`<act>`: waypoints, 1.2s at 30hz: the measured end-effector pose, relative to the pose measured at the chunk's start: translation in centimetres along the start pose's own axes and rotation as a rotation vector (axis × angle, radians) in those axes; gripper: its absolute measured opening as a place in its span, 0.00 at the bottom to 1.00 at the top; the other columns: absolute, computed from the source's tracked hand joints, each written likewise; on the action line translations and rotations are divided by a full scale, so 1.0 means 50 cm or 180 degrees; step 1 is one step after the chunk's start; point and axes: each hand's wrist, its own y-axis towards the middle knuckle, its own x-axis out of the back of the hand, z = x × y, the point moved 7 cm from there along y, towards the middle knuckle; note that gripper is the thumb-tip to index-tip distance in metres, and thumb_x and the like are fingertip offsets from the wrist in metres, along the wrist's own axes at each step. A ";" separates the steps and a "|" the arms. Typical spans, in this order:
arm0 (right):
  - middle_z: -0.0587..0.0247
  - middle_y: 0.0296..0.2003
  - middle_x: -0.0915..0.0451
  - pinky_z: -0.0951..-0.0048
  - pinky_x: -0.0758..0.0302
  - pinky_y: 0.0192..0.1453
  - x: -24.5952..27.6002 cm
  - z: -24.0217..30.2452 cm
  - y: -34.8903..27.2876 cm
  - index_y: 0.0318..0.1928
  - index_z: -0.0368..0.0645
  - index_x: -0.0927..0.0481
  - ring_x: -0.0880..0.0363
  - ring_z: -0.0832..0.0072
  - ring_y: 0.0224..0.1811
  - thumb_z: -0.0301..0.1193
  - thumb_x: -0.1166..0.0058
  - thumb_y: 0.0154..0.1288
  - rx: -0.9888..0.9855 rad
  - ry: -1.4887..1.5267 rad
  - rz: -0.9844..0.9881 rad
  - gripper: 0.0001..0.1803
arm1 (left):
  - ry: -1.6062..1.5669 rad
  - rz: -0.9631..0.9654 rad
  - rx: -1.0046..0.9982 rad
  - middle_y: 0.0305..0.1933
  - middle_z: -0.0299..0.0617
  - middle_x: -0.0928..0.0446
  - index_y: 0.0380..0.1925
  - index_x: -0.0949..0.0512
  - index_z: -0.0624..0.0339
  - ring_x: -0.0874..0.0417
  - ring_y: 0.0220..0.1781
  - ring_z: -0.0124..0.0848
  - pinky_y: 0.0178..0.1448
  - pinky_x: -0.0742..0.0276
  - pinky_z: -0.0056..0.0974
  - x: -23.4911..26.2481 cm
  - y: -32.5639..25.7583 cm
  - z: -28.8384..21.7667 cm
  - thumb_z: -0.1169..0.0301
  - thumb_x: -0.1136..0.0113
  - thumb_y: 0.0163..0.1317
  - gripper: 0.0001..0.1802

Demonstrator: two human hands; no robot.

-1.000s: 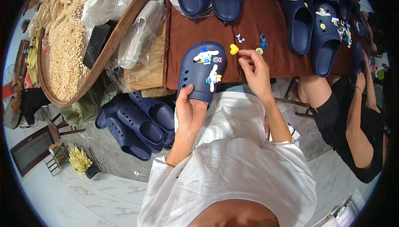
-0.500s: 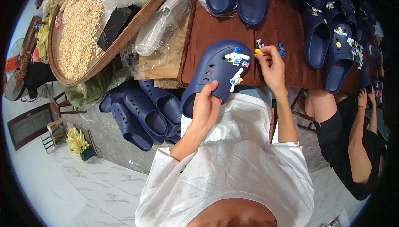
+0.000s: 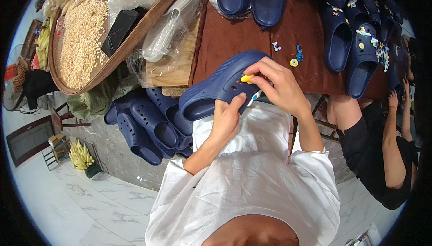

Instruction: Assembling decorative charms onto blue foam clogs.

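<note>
Right hand [image 3: 284, 87], pinching a yellow charm [image 3: 246, 78], has moved over the holed navy clog [image 3: 217, 83] the left hand [image 3: 227, 116] grips.

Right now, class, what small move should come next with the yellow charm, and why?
Probably press the yellow charm into an open hole in the navy clog: the right grip pinches it at the clog's holed top, while the left grip holds the clog.

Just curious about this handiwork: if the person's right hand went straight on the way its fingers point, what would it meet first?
Most likely the holed upper of the navy clog, just beyond the yellow charm pinched in the right hand; whether charm and clog touch is unclear.
</note>
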 end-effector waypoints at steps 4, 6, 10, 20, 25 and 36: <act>0.59 0.37 0.21 0.66 0.24 0.43 0.004 -0.007 0.003 0.41 0.39 0.16 0.18 0.64 0.38 0.27 0.42 0.64 -0.0249 0.0074 -0.0075 0.08 | 0.0594 -0.0034 -0.0242 0.60 0.43 0.27 0.62 0.31 0.66 0.25 0.60 0.29 0.65 0.30 0.35 0.005 0.002 -0.006 0.80 0.47 0.67 0.23; 0.59 0.36 0.20 0.66 0.23 0.43 0.003 -0.012 0.003 0.41 0.39 0.16 0.18 0.64 0.38 0.27 0.41 0.63 -0.0230 0.0094 -0.0056 0.08 | 0.0819 -0.0057 -0.0310 0.59 0.43 0.25 0.61 0.29 0.66 0.24 0.59 0.29 0.63 0.29 0.35 0.005 0.004 -0.015 0.78 0.46 0.67 0.21; 0.60 0.35 0.19 0.66 0.23 0.43 -0.003 -0.012 0.001 0.40 0.39 0.15 0.18 0.63 0.38 0.27 0.40 0.62 -0.0092 0.0141 -0.0120 0.08 | 0.1270 -0.0081 -0.0652 0.51 0.41 0.21 0.55 0.24 0.66 0.21 0.52 0.27 0.58 0.25 0.33 0.006 0.012 -0.029 0.74 0.43 0.68 0.16; 0.59 0.34 0.20 0.62 0.25 0.44 -0.006 0.001 -0.001 0.38 0.38 0.16 0.21 0.59 0.39 0.29 0.41 0.62 0.0091 -0.0119 -0.0267 0.07 | 0.1378 -0.0332 -0.0675 0.48 0.39 0.19 0.49 0.20 0.65 0.20 0.48 0.26 0.55 0.25 0.32 0.032 0.028 -0.011 0.70 0.39 0.68 0.13; 0.60 0.33 0.20 0.62 0.25 0.43 -0.002 -0.010 -0.007 0.37 0.39 0.14 0.21 0.62 0.39 0.29 0.39 0.60 0.0041 -0.0096 -0.0274 0.08 | 0.1461 -0.0177 -0.0839 0.47 0.38 0.18 0.48 0.19 0.65 0.20 0.48 0.26 0.54 0.25 0.33 0.014 0.026 -0.019 0.69 0.39 0.68 0.13; 0.65 0.33 0.23 0.65 0.28 0.48 0.002 -0.022 -0.002 0.33 0.43 0.14 0.27 0.66 0.41 0.30 0.35 0.55 -0.0100 -0.0194 -0.0130 0.06 | 0.1926 -0.0026 -0.0896 0.44 0.39 0.17 0.47 0.19 0.66 0.19 0.45 0.27 0.52 0.23 0.33 0.004 0.026 -0.023 0.69 0.38 0.68 0.12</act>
